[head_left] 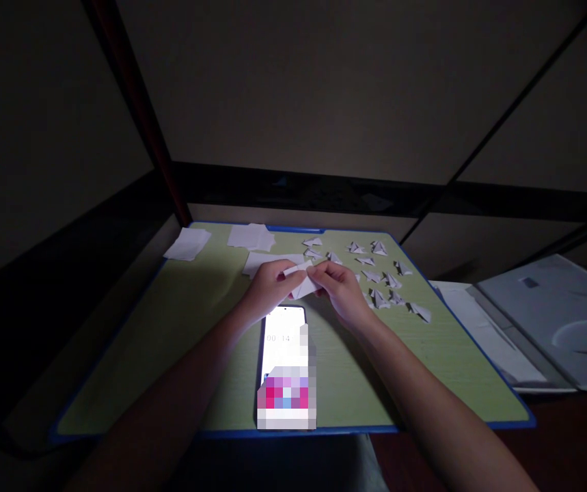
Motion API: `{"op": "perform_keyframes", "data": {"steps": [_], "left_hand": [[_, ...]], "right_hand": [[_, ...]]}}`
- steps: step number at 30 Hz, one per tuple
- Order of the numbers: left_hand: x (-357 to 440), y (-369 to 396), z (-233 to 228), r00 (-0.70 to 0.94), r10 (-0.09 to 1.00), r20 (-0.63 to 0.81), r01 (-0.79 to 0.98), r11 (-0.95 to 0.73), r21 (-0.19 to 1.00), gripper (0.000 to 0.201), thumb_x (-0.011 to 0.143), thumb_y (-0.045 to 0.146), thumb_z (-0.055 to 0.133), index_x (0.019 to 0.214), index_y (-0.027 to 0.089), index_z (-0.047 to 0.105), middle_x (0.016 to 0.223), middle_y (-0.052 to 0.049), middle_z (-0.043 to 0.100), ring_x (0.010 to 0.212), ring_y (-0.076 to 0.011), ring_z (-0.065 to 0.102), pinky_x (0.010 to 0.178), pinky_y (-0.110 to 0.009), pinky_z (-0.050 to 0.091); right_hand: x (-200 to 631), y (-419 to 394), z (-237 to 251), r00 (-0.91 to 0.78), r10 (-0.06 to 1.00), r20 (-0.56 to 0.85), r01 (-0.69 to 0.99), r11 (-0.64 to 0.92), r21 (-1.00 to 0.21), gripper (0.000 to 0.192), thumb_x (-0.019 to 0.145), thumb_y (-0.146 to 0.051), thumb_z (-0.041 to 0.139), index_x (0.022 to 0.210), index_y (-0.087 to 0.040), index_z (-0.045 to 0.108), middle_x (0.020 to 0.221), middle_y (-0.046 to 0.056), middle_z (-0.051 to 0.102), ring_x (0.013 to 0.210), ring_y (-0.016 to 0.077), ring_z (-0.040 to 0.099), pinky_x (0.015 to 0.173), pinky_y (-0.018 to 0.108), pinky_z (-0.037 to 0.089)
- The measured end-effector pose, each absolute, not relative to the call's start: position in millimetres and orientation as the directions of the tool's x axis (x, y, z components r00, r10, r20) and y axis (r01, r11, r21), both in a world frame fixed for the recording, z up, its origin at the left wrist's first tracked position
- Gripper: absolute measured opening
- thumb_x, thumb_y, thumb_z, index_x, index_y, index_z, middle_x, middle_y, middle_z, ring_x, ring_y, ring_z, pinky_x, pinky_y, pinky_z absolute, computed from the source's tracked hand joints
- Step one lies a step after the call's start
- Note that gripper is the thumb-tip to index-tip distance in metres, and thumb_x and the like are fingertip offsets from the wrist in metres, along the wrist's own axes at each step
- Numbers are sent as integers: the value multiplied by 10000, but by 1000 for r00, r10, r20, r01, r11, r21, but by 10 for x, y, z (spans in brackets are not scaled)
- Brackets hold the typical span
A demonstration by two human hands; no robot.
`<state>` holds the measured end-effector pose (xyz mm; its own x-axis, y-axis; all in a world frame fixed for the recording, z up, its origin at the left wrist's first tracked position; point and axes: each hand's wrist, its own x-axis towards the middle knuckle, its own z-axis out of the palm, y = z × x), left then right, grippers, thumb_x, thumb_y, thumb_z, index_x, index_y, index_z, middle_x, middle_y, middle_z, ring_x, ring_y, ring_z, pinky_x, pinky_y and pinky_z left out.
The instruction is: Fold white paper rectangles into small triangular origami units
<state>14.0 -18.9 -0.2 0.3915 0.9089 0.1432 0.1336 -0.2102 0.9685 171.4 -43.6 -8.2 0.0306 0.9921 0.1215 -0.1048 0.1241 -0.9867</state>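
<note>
Though dim all round, lit enough at the middle to show two bare hands meeting over a green board [180, 342] with a blue rim. Left hand [267, 287] curled, fingers closed on the near-left part of a small white paper piece [301, 281], thumb on top. Right hand [342, 287] likewise closed, pinching the same paper from the other side, fingertips nearly touching those of the left. Paper held just above the board, partly folded, one edge raised between the thumbs; exact fold hard to tell in the gloom.

Directly below the hands, flat on the board, a lit phone [285, 342], screen up, lower part blurred out. Beyond the hands, touching or nearly under them, a loose sheet of white paper [265, 261]. Further back, near the far rim, a small stack of white slips [251, 236], and off the board's far left corner another white sheet [187, 244]. To the right of the hands, spread over the far right part of the board, many small folded paper pieces [383, 280], pointed, well apart from one another. Beside the board on the right, a pale grey folder or tray [544, 314] lying flat.
</note>
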Motion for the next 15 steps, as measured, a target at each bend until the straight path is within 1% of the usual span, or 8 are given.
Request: {"op": "perform_keyframes", "data": {"steps": [3,9,12,15], "left_hand": [[139,-186,1,387,912,135,157,-210,965,188,827,301,621,722,147,604,584,16,570,508,-97,532,432,-186,382],[139,-193,49,384,910,159,174,-240,955,177,800,280,602,686,144,596,541,27,538,482,-94,502,433,-192,359],[139,-200,62,379,911,163,169,-241,956,166,790,274,607,695,138,601,540,29,533,477,-92,496,433,-194,360],[149,-208,61,388,908,160,127,-224,966,154,793,265,614,709,137,604,554,24,545,479,-89,502,427,-191,369]], "right_hand": [[1722,-434,-83,31,993,113,-83,115,-990,340,682,-460,784,581,-198,592,507,-42,515,488,102,394,490,266,273],[1757,-411,-121,46,991,128,-85,132,-988,265,729,-433,743,668,-195,645,539,-43,527,510,107,419,502,259,293],[1765,-410,-124,36,991,125,-93,128,-987,239,735,-391,736,650,-194,630,546,-43,526,513,103,413,509,257,292],[1762,-417,-111,41,991,126,-127,130,-983,234,722,-370,744,629,-198,615,555,-43,527,513,99,410,509,257,290]]}}
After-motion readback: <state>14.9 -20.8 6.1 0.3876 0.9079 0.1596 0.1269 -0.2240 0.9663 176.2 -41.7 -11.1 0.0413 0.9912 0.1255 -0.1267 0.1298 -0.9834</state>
